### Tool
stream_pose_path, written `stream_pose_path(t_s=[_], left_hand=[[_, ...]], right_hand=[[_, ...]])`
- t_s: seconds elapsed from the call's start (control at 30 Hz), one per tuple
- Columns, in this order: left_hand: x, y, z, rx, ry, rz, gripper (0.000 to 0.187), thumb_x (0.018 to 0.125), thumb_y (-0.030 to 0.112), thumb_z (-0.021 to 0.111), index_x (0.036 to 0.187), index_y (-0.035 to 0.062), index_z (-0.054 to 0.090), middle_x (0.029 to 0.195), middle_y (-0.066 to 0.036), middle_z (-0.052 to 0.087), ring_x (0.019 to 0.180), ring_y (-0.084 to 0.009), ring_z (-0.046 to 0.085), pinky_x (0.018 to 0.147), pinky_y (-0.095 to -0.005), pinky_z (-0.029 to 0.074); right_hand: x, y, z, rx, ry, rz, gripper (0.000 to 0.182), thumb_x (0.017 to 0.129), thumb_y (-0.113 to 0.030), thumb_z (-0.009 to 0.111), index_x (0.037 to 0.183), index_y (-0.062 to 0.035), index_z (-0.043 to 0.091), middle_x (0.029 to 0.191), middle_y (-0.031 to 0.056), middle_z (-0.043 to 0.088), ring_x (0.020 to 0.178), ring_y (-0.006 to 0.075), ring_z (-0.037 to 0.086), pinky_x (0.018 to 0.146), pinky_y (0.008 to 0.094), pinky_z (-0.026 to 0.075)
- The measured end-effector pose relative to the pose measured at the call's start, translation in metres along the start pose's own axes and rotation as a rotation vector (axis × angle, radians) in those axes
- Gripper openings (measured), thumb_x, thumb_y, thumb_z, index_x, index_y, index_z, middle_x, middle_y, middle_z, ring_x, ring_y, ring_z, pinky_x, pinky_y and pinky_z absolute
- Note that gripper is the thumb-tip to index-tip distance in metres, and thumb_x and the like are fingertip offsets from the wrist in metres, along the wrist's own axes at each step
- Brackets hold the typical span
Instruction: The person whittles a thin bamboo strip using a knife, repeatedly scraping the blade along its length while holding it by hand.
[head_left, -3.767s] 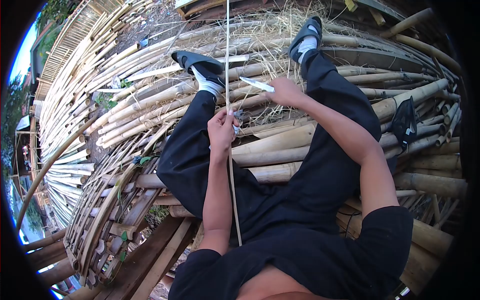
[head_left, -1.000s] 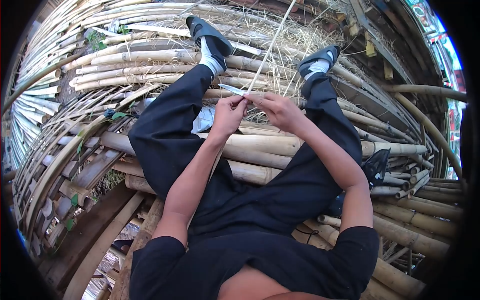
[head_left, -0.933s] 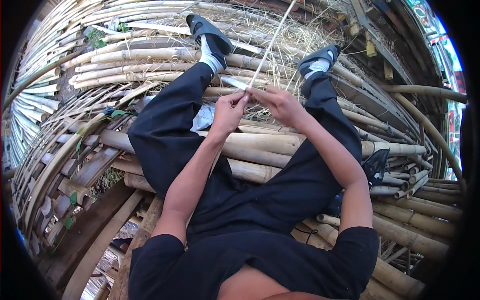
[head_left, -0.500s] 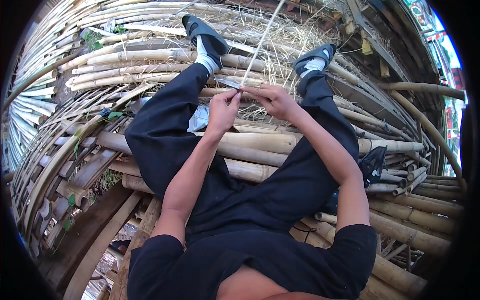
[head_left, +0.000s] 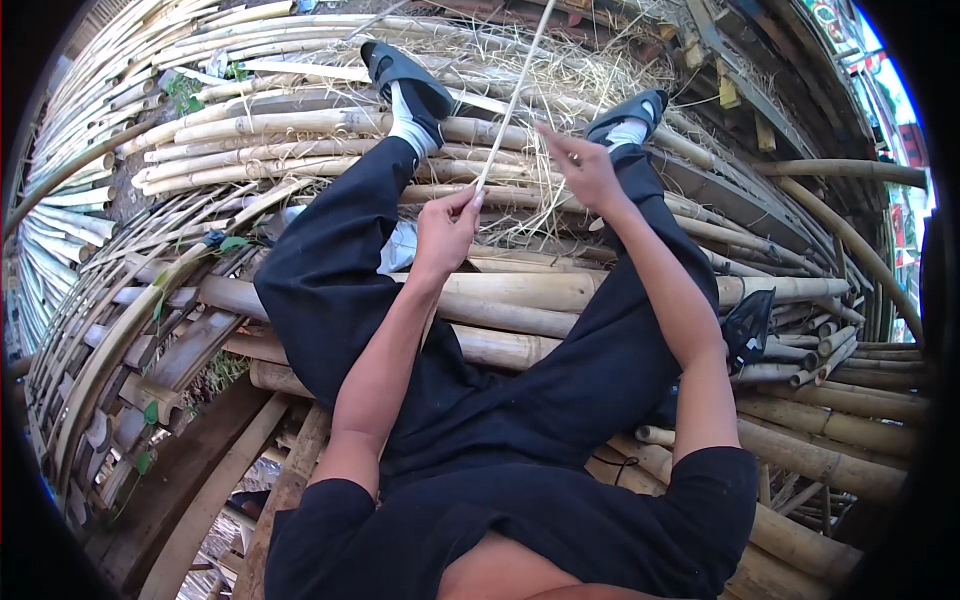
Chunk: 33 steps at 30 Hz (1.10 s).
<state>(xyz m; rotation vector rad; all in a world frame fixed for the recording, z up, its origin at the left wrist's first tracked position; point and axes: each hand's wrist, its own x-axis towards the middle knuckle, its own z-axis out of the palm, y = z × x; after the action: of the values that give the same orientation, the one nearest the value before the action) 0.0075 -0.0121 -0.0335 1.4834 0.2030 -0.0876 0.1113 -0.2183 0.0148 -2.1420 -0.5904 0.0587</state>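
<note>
A long, thin bamboo strip [head_left: 514, 97] slants up from my left hand [head_left: 447, 232] toward the top edge of the head view. My left thumb and fingers pinch it near its lower visible part. My right hand [head_left: 587, 178] is apart from the strip, to its right and in front of my right shin. Its fingers are curled and partly smeared by motion. The knife seen in this hand half a second ago is hard to make out now; its blade does not show clearly.
I sit on bamboo poles [head_left: 520, 290], legs spread, feet in dark sandals [head_left: 410, 80]. Thin shavings [head_left: 560, 80] litter the poles ahead. Split bamboo [head_left: 130, 320] lies at left, a black bag [head_left: 748, 330] at right. A curved pole [head_left: 850, 235] stands far right.
My right hand has moved right and away from my left hand and the strip. The knife blade, visible beside the strip before, no longer shows there. My left hand stays nearly in place.
</note>
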Motion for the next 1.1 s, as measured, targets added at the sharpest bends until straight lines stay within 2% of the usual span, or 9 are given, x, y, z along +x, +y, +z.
stream_pose_path(t_s=[0.13,0.2,0.4,0.5,0.57,0.7,0.77,0.9,1.1], left_hand=[[-0.001,0.008,0.0,0.033,0.013,0.002,0.022,0.094,0.013,0.054,0.109,0.0033,0.066,0.06,0.006,0.049,0.048,0.0005,0.036,0.04,-0.0187,0.026],[-0.003,0.014,-0.004,0.018,0.018,-0.016,0.022,0.094,0.013,0.054,0.109,0.0032,0.066,0.059,0.005,0.05,0.044,-0.0001,0.037,0.038,-0.0183,0.028],[-0.001,0.019,-0.004,-0.057,0.033,-0.053,0.022,0.095,0.015,0.053,0.108,0.0008,0.065,0.06,0.004,0.051,0.039,-0.0006,0.038,0.034,-0.0182,0.029],[-0.002,0.023,-0.007,-0.072,0.029,-0.064,0.023,0.095,0.016,0.052,0.108,0.0006,0.064,0.06,0.005,0.048,0.04,-0.0002,0.036,0.035,-0.0176,0.027],[0.001,0.019,-0.01,-0.126,0.021,-0.091,0.023,0.096,0.017,0.052,0.108,0.001,0.064,0.06,0.006,0.046,0.04,-0.0001,0.035,0.035,-0.0175,0.026],[0.001,0.023,-0.011,-0.215,-0.019,-0.151,0.023,0.096,0.018,0.052,0.108,0.0013,0.063,0.059,0.007,0.043,0.039,0.0,0.033,0.035,-0.0175,0.024],[0.002,0.023,-0.011,-0.279,-0.059,-0.181,0.022,0.096,0.017,0.052,0.106,0.0009,0.062,0.059,0.006,0.044,0.039,-0.0004,0.033,0.035,-0.0177,0.024],[0.001,0.014,-0.013,-0.391,-0.174,-0.201,0.019,0.096,0.016,0.052,0.103,0.0013,0.062,0.06,0.006,0.044,0.04,-0.0004,0.032,0.036,-0.0186,0.023],[-0.003,0.024,-0.014,-0.535,-0.274,-0.251,0.021,0.096,0.018,0.052,0.105,-0.0006,0.057,0.058,0.005,0.042,0.036,-0.0012,0.031,0.033,-0.0177,0.023]], right_hand=[[-0.013,-0.014,0.023,-0.126,-0.173,-0.081,0.034,0.092,-0.011,0.054,0.127,-0.0139,0.056,0.11,0.0175,0.064,0.101,0.0157,0.063,0.085,0.0279,0.047],[-0.018,-0.01,0.027,-0.135,-0.062,0.009,0.036,0.091,-0.014,0.055,0.127,-0.021,0.055,0.069,0.0193,0.055,0.054,0.0153,0.047,0.057,0.0317,0.043],[-0.023,-0.017,0.023,-0.036,0.065,0.054,0.037,0.092,-0.011,0.053,0.128,-0.017,0.054,0.066,0.0105,0.061,0.055,0.0141,0.051,0.056,0.0295,0.044],[-0.026,-0.017,0.035,-0.108,0.108,-0.264,0.038,0.092,-0.011,0.054,0.129,-0.0169,0.053,0.066,0.0123,0.059,0.056,0.014,0.052,0.057,0.0282,0.043],[-0.031,-0.021,0.037,-0.115,0.023,0.086,0.038,0.092,-0.01,0.054,0.13,-0.0172,0.054,0.066,0.0141,0.056,0.056,0.0172,0.051,0.057,0.03,0.043],[-0.029,-0.031,0.035,-0.036,0.125,0.007,0.039,0.091,-0.009,0.054,0.129,-0.0174,0.055,0.069,0.0168,0.056,0.056,0.0233,0.048,0.058,0.0334,0.043],[-0.029,-0.044,0.032,-0.096,-0.157,-0.208,0.039,0.09,-0.009,0.055,0.128,-0.0167,0.056,0.066,0.0156,0.054,0.056,0.0255,0.048,0.057,0.0348,0.041],[-0.025,-0.05,0.032,-0.119,-0.306,-0.261,0.038,0.089,-0.008,0.056,0.125,-0.0157,0.058,0.064,0.0146,0.052,0.059,0.0289,0.052,0.059,0.0365,0.042],[-0.016,-0.018,0.022,-0.155,-0.259,-0.275,0.038,0.091,-0.009,0.054,0.127,-0.0173,0.056,0.069,0.0121,0.058,0.059,0.0215,0.054,0.061,0.0328,0.044]])
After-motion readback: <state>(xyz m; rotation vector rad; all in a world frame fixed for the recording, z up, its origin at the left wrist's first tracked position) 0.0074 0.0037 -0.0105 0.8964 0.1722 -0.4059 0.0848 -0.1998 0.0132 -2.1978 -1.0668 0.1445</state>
